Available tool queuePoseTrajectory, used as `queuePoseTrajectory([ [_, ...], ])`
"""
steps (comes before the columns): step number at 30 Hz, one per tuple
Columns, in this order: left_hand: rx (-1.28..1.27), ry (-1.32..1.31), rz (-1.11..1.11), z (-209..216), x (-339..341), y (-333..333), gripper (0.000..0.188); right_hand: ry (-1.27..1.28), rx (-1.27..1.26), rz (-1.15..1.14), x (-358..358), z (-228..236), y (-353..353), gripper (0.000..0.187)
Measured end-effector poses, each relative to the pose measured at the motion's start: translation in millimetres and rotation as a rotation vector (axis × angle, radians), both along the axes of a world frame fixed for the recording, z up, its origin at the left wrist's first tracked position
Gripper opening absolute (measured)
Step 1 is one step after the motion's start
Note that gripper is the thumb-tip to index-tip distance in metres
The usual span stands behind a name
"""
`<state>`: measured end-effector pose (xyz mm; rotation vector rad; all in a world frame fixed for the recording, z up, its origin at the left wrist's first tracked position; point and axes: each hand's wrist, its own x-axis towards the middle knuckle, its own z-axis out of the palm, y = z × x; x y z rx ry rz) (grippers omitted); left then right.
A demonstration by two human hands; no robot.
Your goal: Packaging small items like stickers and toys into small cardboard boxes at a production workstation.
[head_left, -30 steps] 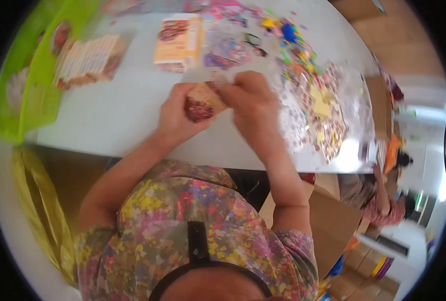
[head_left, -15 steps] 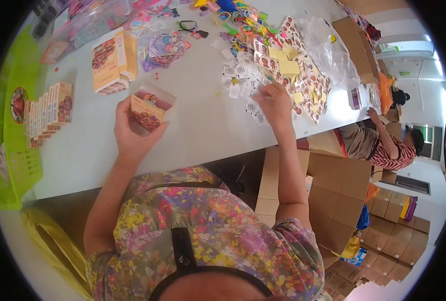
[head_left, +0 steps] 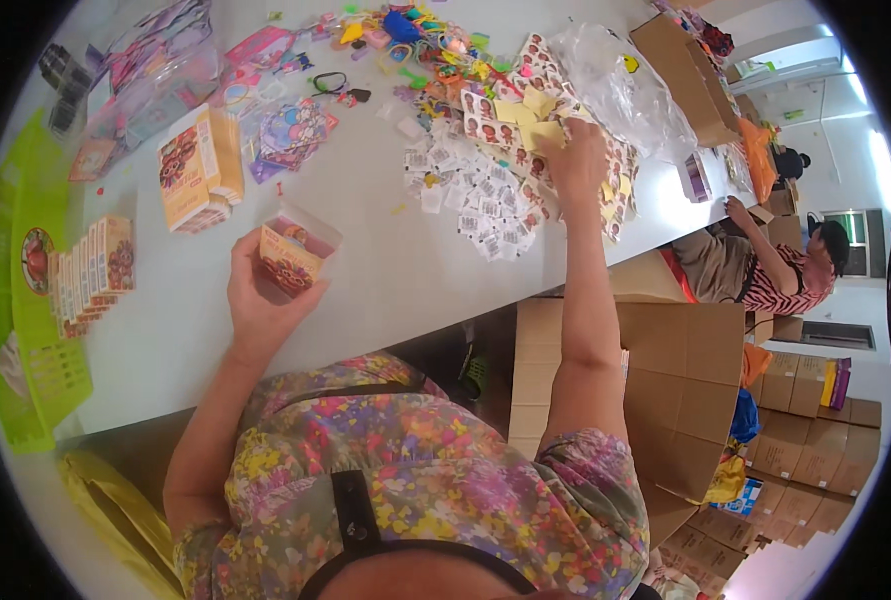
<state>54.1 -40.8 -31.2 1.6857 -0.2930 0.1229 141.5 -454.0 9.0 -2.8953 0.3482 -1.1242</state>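
Observation:
My left hand [head_left: 265, 307] is wrapped round a small orange printed carton [head_left: 291, 262], its top flap raised and its open end facing up. A small printed piece shows inside the mouth. Stretched out to the right, my right hand [head_left: 577, 165] is over the sticker sheets [head_left: 620, 175], its bent fingers at the yellow paper slips [head_left: 540, 135] on top of them. The thumb looks apart from the fingers, and I see nothing held. Just left of that hand spreads a pile of small white barcode labels [head_left: 480, 205].
At left, flat cartons [head_left: 200, 175] are stacked beside a row of cartons [head_left: 95, 265] and a green basket [head_left: 35, 330]. Colourful trinkets [head_left: 445, 50], a clear plastic bag [head_left: 630, 85] and a clear bin [head_left: 155, 90] lie farther back. A big cardboard box [head_left: 670, 385] stands right; another person [head_left: 780, 270] sits beyond.
My right hand has moved from the white labels farther right and away, to the yellow slips on the sticker sheets. My left hand still holds the carton. The view has shifted slightly.

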Motion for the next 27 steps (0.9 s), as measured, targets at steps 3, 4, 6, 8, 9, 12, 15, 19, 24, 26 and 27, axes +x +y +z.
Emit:
queuePoseTrajectory([
  [3,-0.045,0.019,-0.024,-4,1,-1,0.078,0.244,0.124,-0.01,8,8,-2,0.027],
  [4,-0.076,0.033,-0.034,-4,1,0,0.078,0.35,0.235,-0.012,10,12,0,0.024],
  [6,-0.074,0.03,-0.031,-9,0,3,0.078,0.294,0.419,0.024,10,11,-10,0.021],
  [8,-0.074,0.027,-0.033,-10,1,2,0.078,0.232,0.598,0.054,11,3,-27,0.017],
  [9,-0.055,0.012,-0.038,-7,2,1,0.077,0.172,0.708,0.146,12,-3,-37,0.016],
  [12,-0.049,0.029,-0.027,-7,2,1,0.078,0.139,0.822,0.223,11,-2,-38,0.014],
  [15,-0.058,0.058,-0.006,-3,1,0,0.078,0.038,0.689,0.175,10,7,-20,0.012],
  [19,-0.082,0.045,-0.009,-3,1,-1,0.078,-0.138,0.063,0.368,9,7,-2,0.007],
  [24,-0.061,0.066,-0.032,-3,1,1,0.077,0.122,-0.063,0.467,-9,-20,14,0.009],
  [26,-0.067,0.077,-0.042,-2,2,0,0.077,0.143,-0.033,0.488,-8,-20,15,0.009],
  [27,-0.085,0.078,-0.045,-1,1,0,0.077,0.211,0.001,0.444,-8,-15,18,0.008],
])
